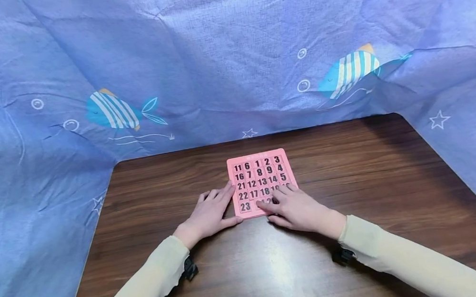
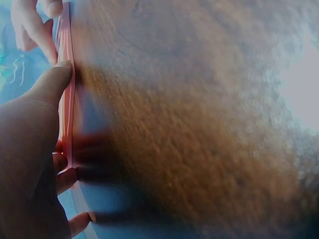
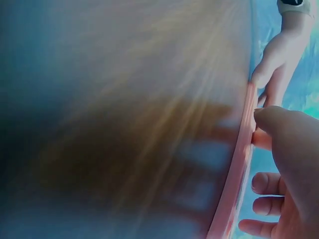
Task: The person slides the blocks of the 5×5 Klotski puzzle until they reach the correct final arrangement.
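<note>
A pink sliding number puzzle (image 1: 263, 182) lies flat on the wooden table, its black-numbered tiles in rows. Along its left side rests my left hand (image 1: 207, 214), index fingertip at the edge and thumb at the near left corner, fingers extended. My right hand (image 1: 299, 210) lies over the near right part and covers several tiles. Its index finger touches the bottom row, right of tile 23, and the thumb sits by the near edge. In the left wrist view the puzzle's side (image 2: 66, 119) shows edge-on beside the thumb; the right wrist view shows its pink edge (image 3: 234, 174) too.
The dark wood-grain table (image 1: 159, 180) extends around the puzzle. A blue cloth (image 1: 220, 50) printed with striped fish hangs behind it and at both sides. Dark straps with small devices (image 1: 189, 268) sit at both wrists, below light sleeves (image 1: 406, 247).
</note>
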`<state>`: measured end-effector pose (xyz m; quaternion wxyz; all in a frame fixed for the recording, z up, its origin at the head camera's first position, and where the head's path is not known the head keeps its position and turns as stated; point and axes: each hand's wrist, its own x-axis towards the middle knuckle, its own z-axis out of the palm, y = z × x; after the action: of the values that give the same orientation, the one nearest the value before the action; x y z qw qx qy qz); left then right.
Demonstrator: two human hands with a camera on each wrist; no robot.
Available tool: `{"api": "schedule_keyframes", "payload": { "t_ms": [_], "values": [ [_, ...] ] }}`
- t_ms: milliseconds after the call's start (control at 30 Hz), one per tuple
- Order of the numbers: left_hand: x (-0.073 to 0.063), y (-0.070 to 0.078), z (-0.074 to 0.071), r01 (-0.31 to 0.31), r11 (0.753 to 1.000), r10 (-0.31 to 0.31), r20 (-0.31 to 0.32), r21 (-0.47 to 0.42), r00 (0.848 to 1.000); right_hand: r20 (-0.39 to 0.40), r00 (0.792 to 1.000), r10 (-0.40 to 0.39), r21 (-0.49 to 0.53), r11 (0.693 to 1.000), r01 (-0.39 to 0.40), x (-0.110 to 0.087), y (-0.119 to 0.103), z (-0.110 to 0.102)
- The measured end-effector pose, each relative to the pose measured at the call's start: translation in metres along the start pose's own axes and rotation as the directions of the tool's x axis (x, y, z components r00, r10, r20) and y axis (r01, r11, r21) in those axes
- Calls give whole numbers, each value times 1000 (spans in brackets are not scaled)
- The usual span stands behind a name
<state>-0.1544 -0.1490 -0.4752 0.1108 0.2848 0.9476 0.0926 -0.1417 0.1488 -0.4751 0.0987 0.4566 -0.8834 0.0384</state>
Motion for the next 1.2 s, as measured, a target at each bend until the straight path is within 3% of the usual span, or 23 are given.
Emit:
{"api": "schedule_keyframes", "payload": {
  "t_ms": [200, 367, 567, 667, 767, 1000, 1200],
  "values": [
    [0, 0, -2, 3, 1000, -3, 8, -12, 1000, -3, 1000, 23, -6, 1000, -23, -18, 15, -5],
    [0, -2, -3, 3, 1000, -3, 2, -7, 1000, -8, 1000, -15, 9, 1000, 15, 9, 12, -7],
    [0, -1, 0, -14, 1000, 14, -19, -13, 1000, 89, 992, -86, 34, 996, 83, 47, 1, -4],
    [0, 0, 0, -12, 1000, 11, -29, -10, 1000, 88, 984, -156, 50, 987, 152, 50, -5, -5],
    [0, 0, -1, -12, 1000, 11, -29, -16, 1000, 51, 983, -178, 47, 983, 175, 44, -3, -7],
    [1, -2, -2, 0, 1000, 0, 3, 2, 1000, 21, 987, -158, 95, 983, 155, 41, 14, -7],
    [0, -1, -1, -19, 1000, 19, -12, -7, 1000, 90, 996, -20, 42, 999, 16, 66, 20, 0]
  ]
}}
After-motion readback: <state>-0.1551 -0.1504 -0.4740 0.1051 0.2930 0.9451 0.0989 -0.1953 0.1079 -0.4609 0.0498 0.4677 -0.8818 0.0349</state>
